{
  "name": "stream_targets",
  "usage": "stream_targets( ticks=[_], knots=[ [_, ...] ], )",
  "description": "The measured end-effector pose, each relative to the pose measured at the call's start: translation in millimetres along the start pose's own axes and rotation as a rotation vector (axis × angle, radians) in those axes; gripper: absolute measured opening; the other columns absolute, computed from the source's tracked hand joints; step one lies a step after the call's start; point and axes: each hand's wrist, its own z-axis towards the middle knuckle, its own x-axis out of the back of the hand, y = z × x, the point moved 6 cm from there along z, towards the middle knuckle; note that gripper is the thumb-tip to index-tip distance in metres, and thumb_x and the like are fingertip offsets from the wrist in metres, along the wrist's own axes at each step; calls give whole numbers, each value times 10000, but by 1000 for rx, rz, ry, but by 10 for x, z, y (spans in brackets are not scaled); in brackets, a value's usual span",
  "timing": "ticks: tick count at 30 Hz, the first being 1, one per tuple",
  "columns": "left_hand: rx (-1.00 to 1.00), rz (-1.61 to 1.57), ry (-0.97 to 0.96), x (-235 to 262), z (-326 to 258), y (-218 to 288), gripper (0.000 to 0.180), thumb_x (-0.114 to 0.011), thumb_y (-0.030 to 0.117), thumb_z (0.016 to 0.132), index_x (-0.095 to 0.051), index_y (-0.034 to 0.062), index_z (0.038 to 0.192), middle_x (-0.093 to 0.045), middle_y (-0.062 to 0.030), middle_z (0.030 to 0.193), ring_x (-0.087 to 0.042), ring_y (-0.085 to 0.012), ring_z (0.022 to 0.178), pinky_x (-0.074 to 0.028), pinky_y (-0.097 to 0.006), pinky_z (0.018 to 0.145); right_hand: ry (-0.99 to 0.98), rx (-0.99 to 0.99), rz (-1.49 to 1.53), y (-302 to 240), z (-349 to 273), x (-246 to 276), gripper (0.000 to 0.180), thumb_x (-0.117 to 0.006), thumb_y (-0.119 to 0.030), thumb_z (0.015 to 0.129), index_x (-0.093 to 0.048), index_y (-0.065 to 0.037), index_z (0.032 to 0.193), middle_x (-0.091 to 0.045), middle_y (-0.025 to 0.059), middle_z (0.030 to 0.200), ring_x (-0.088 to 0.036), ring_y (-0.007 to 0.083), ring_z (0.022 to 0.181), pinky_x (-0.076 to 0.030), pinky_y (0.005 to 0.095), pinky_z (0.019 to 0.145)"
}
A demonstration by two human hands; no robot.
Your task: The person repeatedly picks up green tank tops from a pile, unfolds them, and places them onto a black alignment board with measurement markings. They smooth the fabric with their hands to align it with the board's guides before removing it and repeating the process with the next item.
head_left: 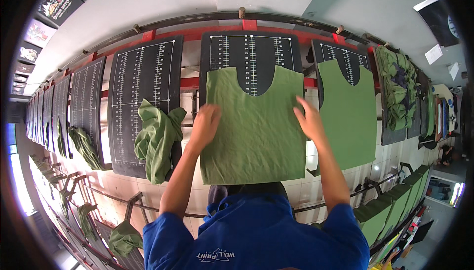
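A green fabric shirt panel (254, 131) with a scooped neck lies spread over a black board (227, 47) with white ruled scales. Its lower part comes close to my body, and light creases run across it. My left hand (206, 124) is at the panel's left edge, its fingers slightly bent over the cloth. At the right edge is my right hand (311, 122), fingers stretched and apart, near the cloth. Neither hand visibly grips the fabric. On the board to the right, a second green panel (349, 117) lies smooth.
On the left board (123, 87) lies a crumpled green cloth (158, 139); more boards recede beyond it. Bundled green cloth (397, 89) covers a board at far right. Behind the boards runs a dark rail (197, 17). Green-covered boards (395, 203) stand at lower right.
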Motion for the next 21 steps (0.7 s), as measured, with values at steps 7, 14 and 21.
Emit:
stream_targets(
  ticks=[7,14,21],
  knots=[
    [-202,534,265,-267,1491,19,286,-668,115,873,-639,69,1154,-593,-89,1144,-542,-301,1098,-460,-417,932,222,266,-419,85,1258,-339,454,-699,-213,897,-588,-55,1308,-633,112,1257,-591,349,1100,-477,454,934],
    [-302,271,62,-200,1673,-92,113,-655,144,912,-601,84,991,-643,-98,941,-630,-329,923,-506,-443,802,278,433,-235,231,1387,-235,127,-682,-180,910,-659,-68,967,-686,87,982,-629,310,904,-498,418,787],
    [-271,359,25,-55,1942,-162,217,-609,244,974,-495,68,918,-650,-130,839,-650,-394,750,-514,-481,601,174,336,-99,350,1760,-89,142,-639,-231,963,-645,-89,968,-693,82,907,-672,334,763,-531,397,641]
  ],
)
